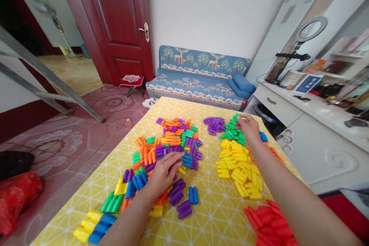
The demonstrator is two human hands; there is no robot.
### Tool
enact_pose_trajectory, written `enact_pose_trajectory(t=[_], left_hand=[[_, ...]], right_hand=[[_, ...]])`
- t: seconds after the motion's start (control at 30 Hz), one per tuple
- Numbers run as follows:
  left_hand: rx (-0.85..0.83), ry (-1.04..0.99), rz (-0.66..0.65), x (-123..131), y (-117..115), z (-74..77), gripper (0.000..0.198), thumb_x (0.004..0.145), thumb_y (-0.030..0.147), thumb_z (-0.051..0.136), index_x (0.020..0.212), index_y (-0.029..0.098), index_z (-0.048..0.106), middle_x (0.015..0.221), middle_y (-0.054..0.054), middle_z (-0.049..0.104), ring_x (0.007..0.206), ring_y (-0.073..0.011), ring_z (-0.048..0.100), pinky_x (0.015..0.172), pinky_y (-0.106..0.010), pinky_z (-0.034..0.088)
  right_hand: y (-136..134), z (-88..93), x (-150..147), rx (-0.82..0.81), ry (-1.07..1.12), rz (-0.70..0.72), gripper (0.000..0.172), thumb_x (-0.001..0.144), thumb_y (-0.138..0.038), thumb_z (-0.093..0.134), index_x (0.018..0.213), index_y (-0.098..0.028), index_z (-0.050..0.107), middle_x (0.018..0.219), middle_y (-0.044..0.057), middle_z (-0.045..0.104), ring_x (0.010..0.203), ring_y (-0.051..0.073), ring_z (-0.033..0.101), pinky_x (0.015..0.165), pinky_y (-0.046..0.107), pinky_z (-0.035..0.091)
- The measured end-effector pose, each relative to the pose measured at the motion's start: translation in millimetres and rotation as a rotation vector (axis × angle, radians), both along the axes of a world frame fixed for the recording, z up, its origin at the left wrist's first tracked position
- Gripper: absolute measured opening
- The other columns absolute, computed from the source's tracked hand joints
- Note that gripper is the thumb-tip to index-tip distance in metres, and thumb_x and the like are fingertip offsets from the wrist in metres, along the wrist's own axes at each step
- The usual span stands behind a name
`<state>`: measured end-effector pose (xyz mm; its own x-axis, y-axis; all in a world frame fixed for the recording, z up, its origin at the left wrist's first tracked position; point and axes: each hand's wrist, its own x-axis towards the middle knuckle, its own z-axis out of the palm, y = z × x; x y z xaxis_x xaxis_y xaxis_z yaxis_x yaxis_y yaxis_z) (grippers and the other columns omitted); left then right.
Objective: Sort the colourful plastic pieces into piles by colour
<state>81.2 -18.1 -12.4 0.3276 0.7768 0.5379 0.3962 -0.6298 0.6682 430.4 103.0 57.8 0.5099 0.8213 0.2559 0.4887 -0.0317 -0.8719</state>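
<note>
Along the left side, a red plastic bag (21,198) is lying near us, and a standing fan (43,5) is rising farther off, past a grey metal frame (66,98). Next, a small red stool (132,80) is standing before a dark red door (121,7).

On the yellow-patterned table (207,221), near left, yellow pieces (88,225) are lying against blue pieces (100,229), with a green block (112,202) just beyond. Our mixed heap (173,138) of orange, purple, green, blue and yellow plastic pieces is spreading over the left half. We are holding our left hand (165,169) over its right side, fingers close together, the tips just beside a blue block (187,160); whether they are gripping anything, we cannot tell. Beyond the table, a blue patterned sofa (193,75) is standing along the wall. Nearer us, a two-barred blue piece (193,195) is lying apart.

Farther right, a purple heap (215,125) is lying just beside a green heap (234,133). We are holding our right hand (250,127) at the green heap's far right side, thumb and fingers bending toward one piece; we cannot tell whether they are clamped on it. Nearer, a yellow heap (238,157) is spreading, and near right, a red heap (269,221) is lying beside our forearm. At far right, a ring light (321,32) is standing on a white desk (284,111).
</note>
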Motion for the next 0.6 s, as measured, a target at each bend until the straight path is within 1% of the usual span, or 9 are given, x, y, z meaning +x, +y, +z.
enact_pose_trajectory(t=[0.07,0.13,0.2,0.27,0.37,0.47,0.53,0.6], left_hand=[[0.004,0.003,0.001,0.2,-0.1,0.1,0.031,0.09,0.02,0.048,0.119,0.021,0.06,0.112,-0.01,0.066,0.104,-0.0197,0.062,0.088,-0.034,0.053],[0.003,0.015,-0.001,0.2,0.0,-0.2,0.031,0.09,0.02,0.048,0.118,0.02,0.06,0.112,-0.01,0.066,0.103,-0.0195,0.062,0.088,-0.034,0.053],[-0.002,0.031,-0.001,0.0,0.3,-0.7,0.03,0.09,0.019,0.048,0.119,0.02,0.059,0.112,-0.01,0.065,0.104,-0.0193,0.062,0.089,-0.033,0.052],[-0.005,0.039,0.004,-0.3,0.5,-1.2,0.03,0.09,0.019,0.048,0.118,0.021,0.06,0.114,-0.01,0.065,0.105,-0.0191,0.061,0.09,-0.033,0.051],[-0.016,0.044,0.002,-0.7,0.6,-1.4,0.029,0.09,0.018,0.048,0.117,0.02,0.06,0.115,-0.009,0.064,0.106,-0.0185,0.061,0.091,-0.032,0.051],[-0.022,0.044,0.001,-0.6,0.2,-1.1,0.029,0.09,0.018,0.048,0.116,0.02,0.061,0.114,-0.009,0.065,0.104,-0.018,0.062,0.089,-0.03,0.051],[-0.021,0.045,0.005,-0.4,0.0,-0.9,0.028,0.09,0.018,0.048,0.115,0.02,0.061,0.113,-0.009,0.065,0.103,-0.0179,0.062,0.088,-0.03,0.052],[-0.02,0.045,0.006,-0.1,0.0,-0.7,0.028,0.09,0.018,0.048,0.115,0.019,0.061,0.112,-0.009,0.065,0.102,-0.0178,0.063,0.087,-0.03,0.052]], right_hand=[[13.7,-14.5,27.9,-0.129,-0.096,-0.024,0.028,0.08,-0.031,0.059,0.102,-0.013,0.062,0.071,0.004,0.065,0.06,0.015,0.064,0.055,0.023,0.05],[20.6,-29.9,46.3,-0.19,-0.153,-0.011,0.021,0.076,-0.025,0.062,0.093,-0.013,0.065,0.065,0.003,0.064,0.055,0.015,0.062,0.054,0.024,0.049],[23.6,-42.9,56.3,-0.228,-0.215,0.01,0.018,0.075,-0.021,0.063,0.091,-0.014,0.067,0.064,0.002,0.064,0.053,0.014,0.061,0.056,0.024,0.048],[25.1,-52.4,60.8,-0.248,-0.269,0.031,0.02,0.076,-0.021,0.062,0.094,-0.014,0.067,0.068,0.002,0.066,0.054,0.014,0.062,0.059,0.025,0.048],[25.8,-59.8,63.2,-0.256,-0.35,0.036,0.023,0.079,-0.023,0.059,0.098,-0.014,0.068,0.076,0.004,0.068,0.059,0.015,0.063,0.065,0.027,0.049],[23.9,-61.3,64.3,-0.236,-0.451,0.007,0.025,0.078,-0.022,0.059,0.1,-0.014,0.069,0.088,0.007,0.069,0.075,0.019,0.064,0.076,0.032,0.047],[21.4,-61.1,64.4,-0.217,-0.509,-0.012,0.026,0.076,-0.023,0.061,0.1,-0.015,0.069,0.095,0.009,0.068,0.087,0.022,0.062,0.084,0.034,0.045],[18.9,-60.9,63.6,-0.201,-0.544,-0.025,0.028,0.076,-0.023,0.061,0.101,-0.015,0.069,0.098,0.01,0.067,0.094,0.024,0.06,0.088,0.036,0.043]])
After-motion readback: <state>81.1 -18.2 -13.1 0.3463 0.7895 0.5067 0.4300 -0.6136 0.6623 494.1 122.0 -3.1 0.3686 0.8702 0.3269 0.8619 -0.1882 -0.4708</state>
